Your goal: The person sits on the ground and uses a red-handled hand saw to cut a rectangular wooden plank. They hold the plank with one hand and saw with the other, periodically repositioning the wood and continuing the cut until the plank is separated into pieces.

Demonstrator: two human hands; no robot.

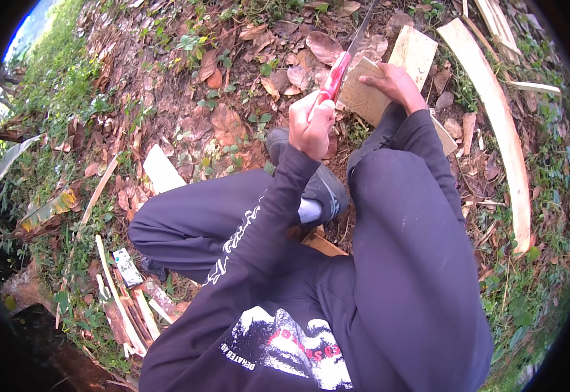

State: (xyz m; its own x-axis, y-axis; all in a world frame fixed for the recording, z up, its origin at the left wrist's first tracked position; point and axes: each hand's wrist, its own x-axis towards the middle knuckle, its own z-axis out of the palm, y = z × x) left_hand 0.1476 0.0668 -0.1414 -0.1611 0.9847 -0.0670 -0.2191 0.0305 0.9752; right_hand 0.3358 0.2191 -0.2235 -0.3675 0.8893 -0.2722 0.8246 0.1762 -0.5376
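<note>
My left hand is closed around the red handle of a saw. Its narrow blade points up and away, close to the left edge of a short wooden board. That board lies tilted in front of my right shoe, and my right hand grips it with the thumb across its face. Some of the right fingers are hidden. A second, paler plank runs behind the short board and partly under my right hand. Whether the blade touches the wood, I cannot tell.
My bent legs and shoes frame the work. A long curved wood strip lies to the right. Several thin sticks and a small white-faced object lie at lower left. Leaves cover the sloping ground.
</note>
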